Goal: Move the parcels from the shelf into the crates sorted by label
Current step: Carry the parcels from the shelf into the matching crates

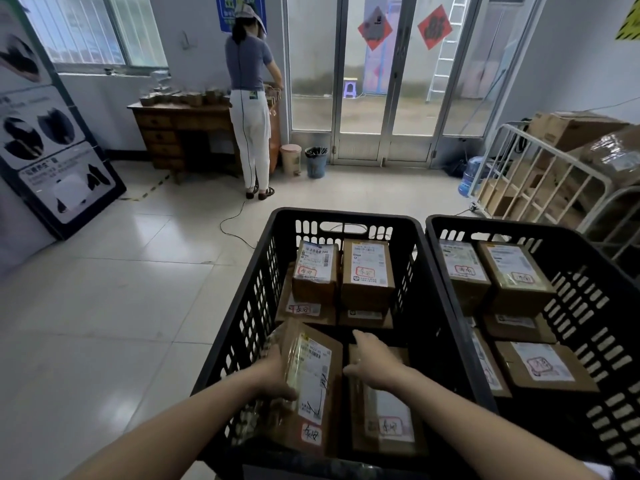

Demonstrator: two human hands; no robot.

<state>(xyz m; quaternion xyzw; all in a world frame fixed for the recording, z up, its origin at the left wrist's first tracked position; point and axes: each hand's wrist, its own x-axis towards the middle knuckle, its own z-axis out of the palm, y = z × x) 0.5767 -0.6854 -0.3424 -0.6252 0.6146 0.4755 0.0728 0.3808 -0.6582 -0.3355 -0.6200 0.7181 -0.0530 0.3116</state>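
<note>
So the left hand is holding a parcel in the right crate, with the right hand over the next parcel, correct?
No: in the head view the left hand holds its parcel in the left crate; the right hand is over the next parcel.

The left crate (249,306) and right crate (588,306) are black, their walls a grid of slots. The near-left parcel (311,382) is brown cardboard with a white label, black barcode and red-bordered stamp. The floor (121,289) is pale glossy tile. The counter (180,123) is brown wood. The diamond papers (375,27) are red with dark marks.
</note>
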